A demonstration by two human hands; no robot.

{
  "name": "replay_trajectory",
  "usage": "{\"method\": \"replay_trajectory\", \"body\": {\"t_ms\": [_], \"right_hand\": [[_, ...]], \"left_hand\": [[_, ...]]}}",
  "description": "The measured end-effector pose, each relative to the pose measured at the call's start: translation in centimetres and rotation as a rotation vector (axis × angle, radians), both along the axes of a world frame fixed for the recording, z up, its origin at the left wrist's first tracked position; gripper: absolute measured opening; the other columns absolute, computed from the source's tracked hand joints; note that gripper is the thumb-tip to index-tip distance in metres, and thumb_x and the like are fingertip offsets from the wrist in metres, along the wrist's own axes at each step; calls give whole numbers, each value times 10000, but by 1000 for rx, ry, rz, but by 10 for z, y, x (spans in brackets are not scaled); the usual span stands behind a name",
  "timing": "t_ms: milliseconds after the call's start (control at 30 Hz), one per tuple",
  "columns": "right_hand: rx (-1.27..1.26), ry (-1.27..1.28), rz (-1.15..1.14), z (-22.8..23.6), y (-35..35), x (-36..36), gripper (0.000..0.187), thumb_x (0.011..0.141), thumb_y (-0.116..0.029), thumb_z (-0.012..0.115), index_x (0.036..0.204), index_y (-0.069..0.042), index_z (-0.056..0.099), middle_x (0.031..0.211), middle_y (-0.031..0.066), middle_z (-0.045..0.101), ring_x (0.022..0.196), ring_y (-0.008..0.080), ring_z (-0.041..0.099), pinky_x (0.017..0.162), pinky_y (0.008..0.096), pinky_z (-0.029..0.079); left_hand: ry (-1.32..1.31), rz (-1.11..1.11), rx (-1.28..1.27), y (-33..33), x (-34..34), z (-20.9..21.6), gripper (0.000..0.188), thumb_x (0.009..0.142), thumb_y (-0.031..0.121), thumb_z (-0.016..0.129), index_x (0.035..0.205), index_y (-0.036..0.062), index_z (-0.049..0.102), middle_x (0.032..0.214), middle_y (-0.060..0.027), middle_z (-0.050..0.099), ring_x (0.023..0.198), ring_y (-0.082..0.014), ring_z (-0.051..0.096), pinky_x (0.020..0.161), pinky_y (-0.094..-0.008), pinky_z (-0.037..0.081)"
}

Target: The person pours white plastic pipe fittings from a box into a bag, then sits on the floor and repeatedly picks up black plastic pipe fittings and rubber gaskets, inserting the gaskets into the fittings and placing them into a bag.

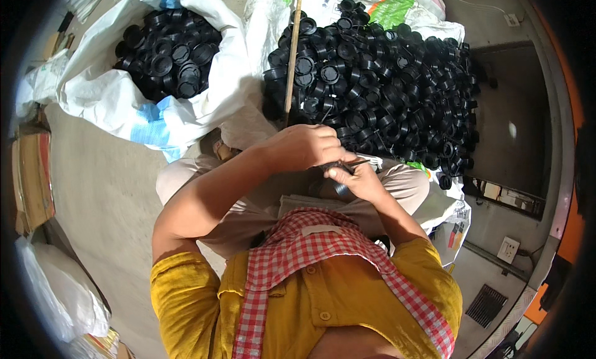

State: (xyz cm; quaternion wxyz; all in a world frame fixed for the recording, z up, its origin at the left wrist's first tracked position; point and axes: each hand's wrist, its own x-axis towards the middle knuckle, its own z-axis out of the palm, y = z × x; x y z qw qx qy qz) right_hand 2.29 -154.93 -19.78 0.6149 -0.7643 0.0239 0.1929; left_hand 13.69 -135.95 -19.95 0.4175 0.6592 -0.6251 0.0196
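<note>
Black part [336, 166] sits pinched in the right hand [360, 180]; left hand [310, 148] bends close, grip unclear; far green-white sack [397, 8] bears print.

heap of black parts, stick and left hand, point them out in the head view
Heap [385, 92]: head view, on the black parts near its middle.
Stick [293, 54]: head view, on its shaft, about midway along.
Left hand [310, 145]: head view, on the back of the hand.

L grip [313, 145], R grip [360, 180] w/ blk pc [336, 166], caps pile [391, 86], bag [93, 104]
</note>
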Motion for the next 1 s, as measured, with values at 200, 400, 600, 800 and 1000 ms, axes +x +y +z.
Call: {"method": "replay_trajectory", "body": {"t_ms": [200,400,600,800,1000], "right_hand": [[903,410,441,14,-44,-35,266,880,-314,616,860,-51,583,803,110,635,785,206,615,688,339,483],[879,-61,-535,-7,8,43,235,905,-311,596,882,-83,545,804,45,554,760,141,530,748,288,453],[203,-498,-556,-23,36,109,258,872,23,521,1125,-15,559,969,102,652,858,122,605,806,251,472],[-777,-618,-625,-88,-55,109,329,796,48,577,1101,-70,616,946,129,655,811,306,648,721,372,518],[-1274,349,-303,-116,-118,95,539,805,-445,643,1210,-102,549,1054,219,639,1002,365,611,833,459,490]], "left_hand": [[373,408,-474,38,36,32,210,777,-16,562,973,46,603,1064,-164,643,982,-239,639,847,-330,513],[1404,-17,-188,-6,-17,-1,366,856,40,560,1220,26,528,1304,-115,527,1222,-230,487,1068,-339,315],[1292,483,-29,-2,7,8,537,699,24,672,1215,101,544,1118,-122,559,1011,-291,561,909,-374,426],[-70,1079,183,47,48,40,557,620,75,771,1143,94,580,970,-136,565,950,-322,538,837,-409,432],[-128,1219,557,41,62,60,947,582,284,863,1389,130,392,1437,-288,241,1302,-516,241,1019,-579,319]]}}
